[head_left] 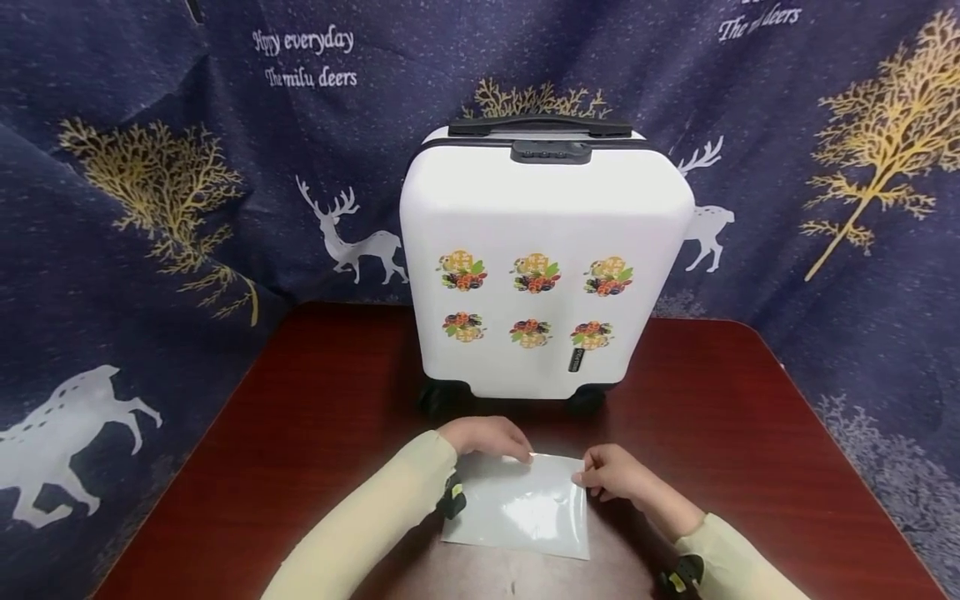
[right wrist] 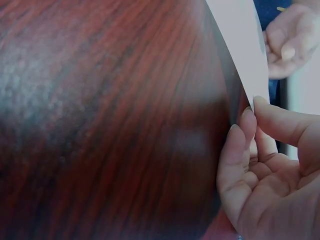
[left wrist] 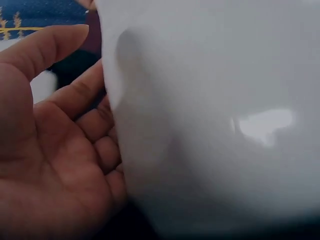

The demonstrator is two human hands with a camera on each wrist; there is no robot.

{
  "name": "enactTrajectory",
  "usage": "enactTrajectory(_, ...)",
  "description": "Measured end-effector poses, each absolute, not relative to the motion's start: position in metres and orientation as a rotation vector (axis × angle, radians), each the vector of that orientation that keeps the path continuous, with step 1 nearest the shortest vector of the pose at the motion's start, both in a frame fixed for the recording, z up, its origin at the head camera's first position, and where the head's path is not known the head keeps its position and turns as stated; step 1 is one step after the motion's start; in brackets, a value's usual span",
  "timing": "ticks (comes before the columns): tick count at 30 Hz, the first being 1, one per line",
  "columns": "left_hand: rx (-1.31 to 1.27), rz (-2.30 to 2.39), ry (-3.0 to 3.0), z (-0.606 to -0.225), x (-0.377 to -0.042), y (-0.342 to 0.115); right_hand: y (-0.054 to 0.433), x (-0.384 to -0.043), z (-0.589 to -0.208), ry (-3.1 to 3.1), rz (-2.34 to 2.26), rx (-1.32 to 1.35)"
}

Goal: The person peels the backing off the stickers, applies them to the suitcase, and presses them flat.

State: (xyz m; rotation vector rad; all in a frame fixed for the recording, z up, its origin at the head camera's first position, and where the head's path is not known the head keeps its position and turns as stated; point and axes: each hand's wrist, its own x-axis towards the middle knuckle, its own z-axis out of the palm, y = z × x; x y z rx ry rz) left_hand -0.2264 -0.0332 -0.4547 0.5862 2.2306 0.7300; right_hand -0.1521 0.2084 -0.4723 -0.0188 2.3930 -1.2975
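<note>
A glossy whitish sheet (head_left: 517, 508) is held over the table in front of a white suitcase. My right hand (head_left: 618, 479) pinches its right edge near the far corner; in the right wrist view the thumb and index finger (right wrist: 235, 142) meet on the sheet (right wrist: 245, 45). My left hand (head_left: 487, 437) is at the far edge. In the left wrist view, the left thumb (left wrist: 62, 42) stands off the sheet (left wrist: 210, 100), while the other fingers reach its edge, their tips partly hidden behind it.
The white suitcase (head_left: 547, 200) stands upright at the back of the reddish-brown wooden table (head_left: 337, 400). Several fruit stickers (head_left: 536, 273) sit in two rows on its front. Behind hangs a dark blue cloth (head_left: 315, 142) with deer and golden trees.
</note>
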Motion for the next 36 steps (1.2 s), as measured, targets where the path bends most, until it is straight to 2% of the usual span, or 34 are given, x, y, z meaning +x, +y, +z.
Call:
enactTrajectory(7, 0.572, 0.873, 2.237, -0.446, -0.224, -0.083, 0.210, -0.151, -0.472, 2.391, -1.305, -0.042)
enactTrajectory(17, 0.206, 1.352, 1.989, -0.457, -0.206, -0.134, 0.201, -0.146, -0.471, 2.446, -1.321, -0.006)
enactTrajectory(26, 0.013, 1.513, 1.916, -0.476, -0.186, -0.139, 0.202, -0.152, -0.469, 2.451, -1.340, 0.184)
enactTrajectory(36, -0.037, 1.371, 2.084, -0.480, -0.186, -0.128, 0.201, -0.167, -0.468, 2.530, -1.299, 0.185)
